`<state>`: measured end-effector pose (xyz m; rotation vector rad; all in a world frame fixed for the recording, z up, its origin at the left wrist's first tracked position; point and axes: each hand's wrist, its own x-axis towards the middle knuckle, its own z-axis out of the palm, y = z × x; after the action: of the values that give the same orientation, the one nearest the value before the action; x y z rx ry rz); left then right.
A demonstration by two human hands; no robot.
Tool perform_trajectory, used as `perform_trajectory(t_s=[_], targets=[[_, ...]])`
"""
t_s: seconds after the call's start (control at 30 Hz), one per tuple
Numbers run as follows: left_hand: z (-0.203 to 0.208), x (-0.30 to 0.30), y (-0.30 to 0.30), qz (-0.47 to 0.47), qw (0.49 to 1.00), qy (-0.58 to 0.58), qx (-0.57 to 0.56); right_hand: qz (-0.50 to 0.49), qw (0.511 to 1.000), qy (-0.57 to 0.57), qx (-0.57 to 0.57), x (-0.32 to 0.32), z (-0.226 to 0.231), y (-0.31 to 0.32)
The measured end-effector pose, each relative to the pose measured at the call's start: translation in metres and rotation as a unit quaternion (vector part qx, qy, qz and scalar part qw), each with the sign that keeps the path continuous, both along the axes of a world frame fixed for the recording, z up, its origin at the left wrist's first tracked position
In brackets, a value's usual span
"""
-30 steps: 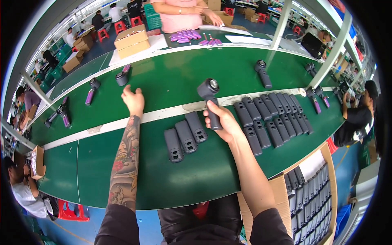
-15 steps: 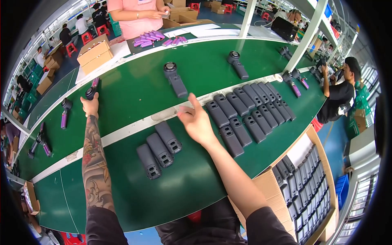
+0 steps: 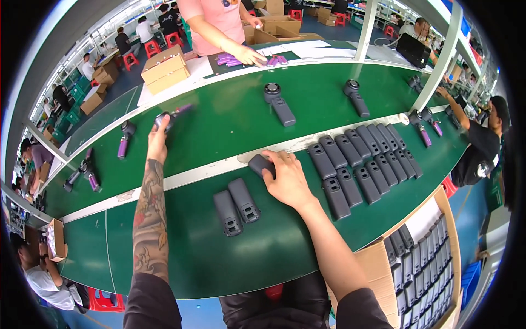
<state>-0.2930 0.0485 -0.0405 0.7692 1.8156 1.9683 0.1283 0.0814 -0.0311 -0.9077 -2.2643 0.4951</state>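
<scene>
Since the earlier frame, my left hand (image 3: 158,137) has stayed far out on the green conveyor belt (image 3: 219,118), while my right hand (image 3: 286,178) has slid left. Surface: belt with white divider strip (image 3: 192,174), in a factory hall with seated workers. Left fingers closed around a purple-and-black handheld device (image 3: 171,116), beyond the strip. Right fingers curled, resting on a dark grey casing (image 3: 259,164) against the strip. Two more casings (image 3: 235,205) lie just nearer me; a double row (image 3: 361,162) sits right.
</scene>
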Motion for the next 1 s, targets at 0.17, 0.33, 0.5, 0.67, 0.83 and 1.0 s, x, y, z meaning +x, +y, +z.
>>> perform_trajectory(t_s=[0.17, 0.33, 0.5, 0.67, 0.83, 1.0], targets=[[0.024, 0.077, -0.006, -0.094, 0.989, -0.08, 0.08, -0.05, 0.99, -0.049, 0.119, 0.004, -0.002, -0.002], [0.051, 0.141, 0.002, -0.174, 0.901, -0.312, 0.247, 0.028, 0.959, 0.173, -0.221, 0.011, 0.016, 0.012], [0.029, 0.19, 0.008, -0.285, 0.83, -0.416, 0.24, 0.143, 0.69, 0.442, -0.555, 0.019, 0.025, 0.024], [0.021, 0.209, 0.009, -0.343, 0.841, -0.368, 0.2, 0.175, 0.621, 0.516, -0.563, 0.015, 0.022, 0.021], [0.029, 0.222, 0.007, -0.37, 0.854, -0.329, 0.159, 0.146, 0.67, 0.505, -0.525, 0.009, 0.024, 0.015], [0.03, 0.229, 0.008, -0.397, 0.852, -0.314, 0.135, 0.084, 0.89, 0.362, -0.265, 0.001, 0.016, 0.01]])
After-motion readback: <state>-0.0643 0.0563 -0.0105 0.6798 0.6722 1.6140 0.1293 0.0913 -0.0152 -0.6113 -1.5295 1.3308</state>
